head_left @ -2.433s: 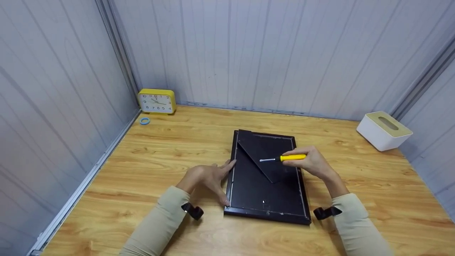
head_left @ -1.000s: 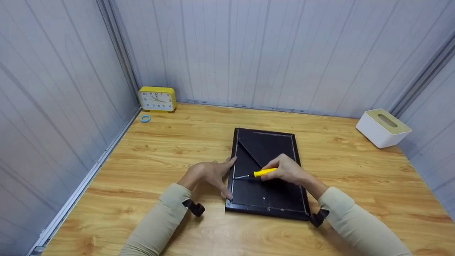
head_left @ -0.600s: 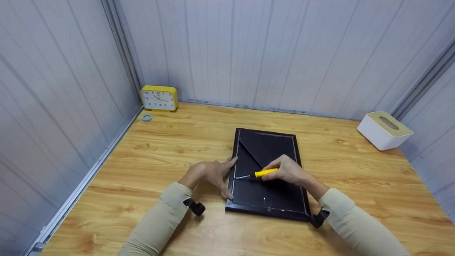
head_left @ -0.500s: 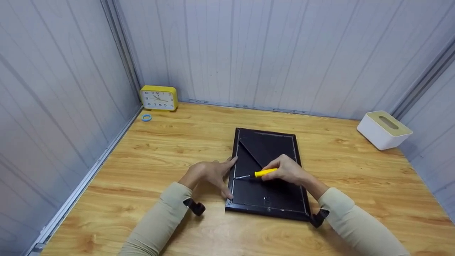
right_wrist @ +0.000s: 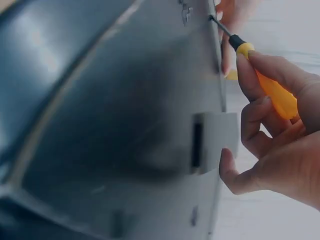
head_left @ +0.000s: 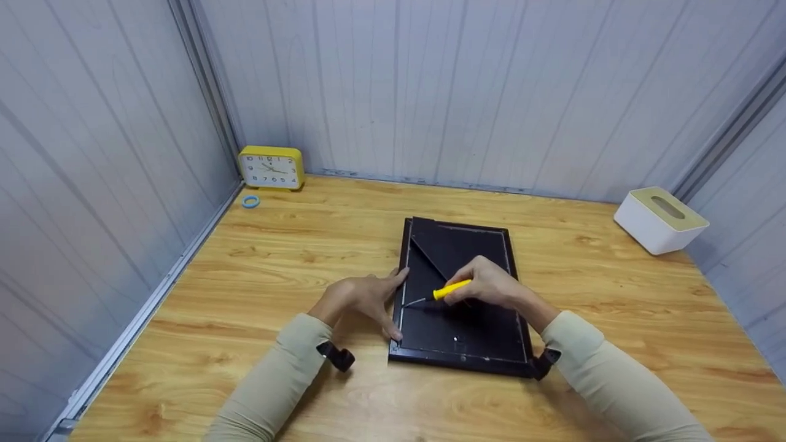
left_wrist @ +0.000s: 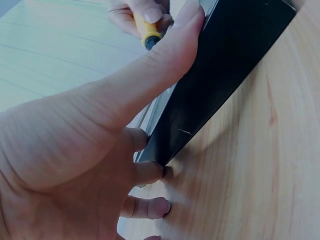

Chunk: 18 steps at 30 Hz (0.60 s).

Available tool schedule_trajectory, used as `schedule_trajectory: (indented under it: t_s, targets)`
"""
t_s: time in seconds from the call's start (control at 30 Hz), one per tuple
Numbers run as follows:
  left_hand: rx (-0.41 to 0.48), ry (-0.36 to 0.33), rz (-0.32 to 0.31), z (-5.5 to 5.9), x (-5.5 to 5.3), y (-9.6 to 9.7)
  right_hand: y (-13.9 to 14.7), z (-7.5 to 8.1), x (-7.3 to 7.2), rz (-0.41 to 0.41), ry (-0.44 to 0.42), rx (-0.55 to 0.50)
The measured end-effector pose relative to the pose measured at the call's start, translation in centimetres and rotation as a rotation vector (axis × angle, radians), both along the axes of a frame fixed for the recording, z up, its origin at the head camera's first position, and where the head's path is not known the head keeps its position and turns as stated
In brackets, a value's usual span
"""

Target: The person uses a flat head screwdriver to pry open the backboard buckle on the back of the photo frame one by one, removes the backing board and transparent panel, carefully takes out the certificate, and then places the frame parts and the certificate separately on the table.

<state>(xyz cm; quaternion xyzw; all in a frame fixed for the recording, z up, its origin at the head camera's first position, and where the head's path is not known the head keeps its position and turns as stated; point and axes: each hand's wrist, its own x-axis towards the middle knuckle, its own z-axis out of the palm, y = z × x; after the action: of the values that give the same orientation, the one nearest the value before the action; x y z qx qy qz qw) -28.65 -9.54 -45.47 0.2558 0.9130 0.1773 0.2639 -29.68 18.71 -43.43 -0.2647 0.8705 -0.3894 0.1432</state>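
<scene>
A black picture frame (head_left: 430, 331) lies on the wooden table with its back up. Its stand leg (head_left: 433, 242) slants across the backing. My left hand (head_left: 368, 298) is spread along the frame's left side; in the left wrist view its thumb rests on the upper edge, fingers against the side and table. My right hand (head_left: 488, 283) pinches a yellow-handled screwdriver (head_left: 452, 289) over the backing. Its metal tip meets the left inner edge of the frame, between my left thumb and index finger. In the right wrist view the screwdriver (right_wrist: 275, 95) sits between thumb and fingers.
A yellow clock (head_left: 271, 168) stands at the back left, with a light blue ring (head_left: 250, 201) in front of it. A white tissue box (head_left: 660, 221) with a wood-toned lid is at the right. Panelled walls border the table (head_left: 295, 245).
My right hand has carried the screwdriver leftward and nearer, down to the frame's left inner edge. Lately its handle has risen slightly, and the stand leg's far end shows raised. The left hand stays put.
</scene>
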Motion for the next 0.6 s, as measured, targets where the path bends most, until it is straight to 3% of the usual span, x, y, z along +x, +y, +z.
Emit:
schedule_trajectory:
  t_s: [0.3,0.6]
  targets:
    - [0.002,-0.012,0.013,-0.1,0.0,-0.3,-4.8,3.5,0.8,-0.015,0.112,0.052]
    - [0.0,-0.016,-0.008,0.0,-0.2,0.0,-8.4,6.1,0.8,0.036,0.188,0.249]
